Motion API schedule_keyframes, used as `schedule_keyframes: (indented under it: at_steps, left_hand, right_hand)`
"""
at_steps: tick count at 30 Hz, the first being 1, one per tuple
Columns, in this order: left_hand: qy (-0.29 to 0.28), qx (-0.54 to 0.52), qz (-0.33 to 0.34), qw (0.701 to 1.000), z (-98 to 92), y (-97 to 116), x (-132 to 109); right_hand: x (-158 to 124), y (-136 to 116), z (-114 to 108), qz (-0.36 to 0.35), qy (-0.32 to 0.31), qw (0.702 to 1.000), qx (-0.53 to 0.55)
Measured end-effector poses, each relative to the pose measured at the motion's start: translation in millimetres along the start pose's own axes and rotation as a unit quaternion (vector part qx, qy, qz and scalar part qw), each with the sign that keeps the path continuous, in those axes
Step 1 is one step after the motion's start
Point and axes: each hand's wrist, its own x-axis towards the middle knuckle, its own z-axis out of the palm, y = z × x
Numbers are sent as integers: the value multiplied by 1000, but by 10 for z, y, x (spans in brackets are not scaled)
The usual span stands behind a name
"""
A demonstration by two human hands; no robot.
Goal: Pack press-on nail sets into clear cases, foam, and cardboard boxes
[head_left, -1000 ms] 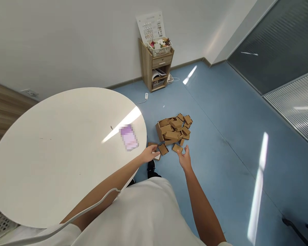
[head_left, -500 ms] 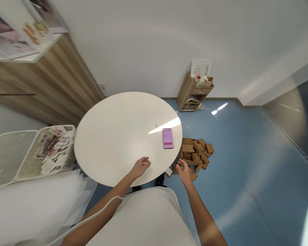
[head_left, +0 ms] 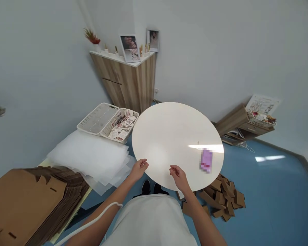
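My left hand (head_left: pixel 139 170) hovers at the near left edge of the round white table (head_left: pixel 166 131), its fingers loosely bent and apart, holding nothing. Over the table's near edge, my right hand (head_left: pixel 179 176) is also empty, with thumb and fingers parted. To its right lies a purple rectangular item (head_left: pixel 206 160) on the tabletop, blurred by pixelation. A small dark speck sits just beyond that item.
At left, a white basket (head_left: pixel 122 127) holds printed cards beside translucent sheets (head_left: pixel 92 153) and stacked flat brown cardboard (head_left: pixel 28 201). Folded cardboard boxes (head_left: pixel 224 194) lie on the floor at right. A wooden cabinet (head_left: pixel 125 78) and a small shelf (head_left: pixel 236 124) stand behind.
The view has swung left, bringing the cardboard stack and whole cabinet into sight. My right hand has come from beyond the table's right side to over its near edge. Both hands stay empty.
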Motion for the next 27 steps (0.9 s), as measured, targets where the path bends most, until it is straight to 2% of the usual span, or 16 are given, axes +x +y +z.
schedule_keyframes:
  at_steps: [4, 7, 12, 18, 23, 27]
  left_hand:
    - [30, -8, -6, 999, -169, -5, -111]
    - [29, 3, -23, 999, -242, -1, -176]
    - [45, 22, -57, 997, -288, 6, -325]
    - [78, 3, -51, 996, -361, -56, -423]
    - [86, 2, -26, 996, -600, -139, -455]
    - [92, 3, 0, 996, -877, -240, -488]
  right_hand:
    - [161, -121, 61, 0, -55, 998, -37]
    - [306, -161, 125, -3, -100, 993, -59]
    - [472, -170, 292, -6, -162, 983, -87]
    - [501, -175, 524, 1, -213, 973, -83]
    - [522, -357, 783, 49, -230, 972, -7]
    - [511, -566, 1104, 87, -219, 968, 85]
